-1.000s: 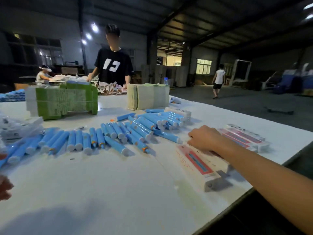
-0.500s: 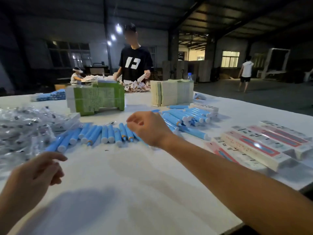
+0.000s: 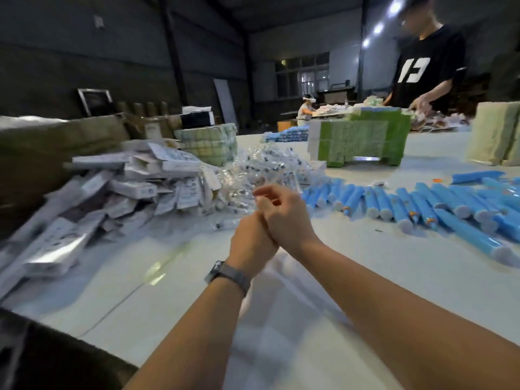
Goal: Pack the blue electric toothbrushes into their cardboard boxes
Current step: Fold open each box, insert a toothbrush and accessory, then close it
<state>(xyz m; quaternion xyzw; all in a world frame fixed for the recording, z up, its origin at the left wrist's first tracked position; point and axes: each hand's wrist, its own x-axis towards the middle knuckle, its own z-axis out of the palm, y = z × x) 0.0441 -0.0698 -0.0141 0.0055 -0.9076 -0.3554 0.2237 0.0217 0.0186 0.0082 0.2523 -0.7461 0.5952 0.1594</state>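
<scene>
A: Mid-frame: left hand and right hand touching, fingers curled; any held item indiscernible.
B: Right of frame: toothbrushes lying on table. Left: boxes heaped.

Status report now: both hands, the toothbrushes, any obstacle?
Left hand and right hand together, holding nothing clear. Blue toothbrushes loose on table. No obstacle seen.

Head camera faces forward-down, close, somewhat blurred.
</scene>
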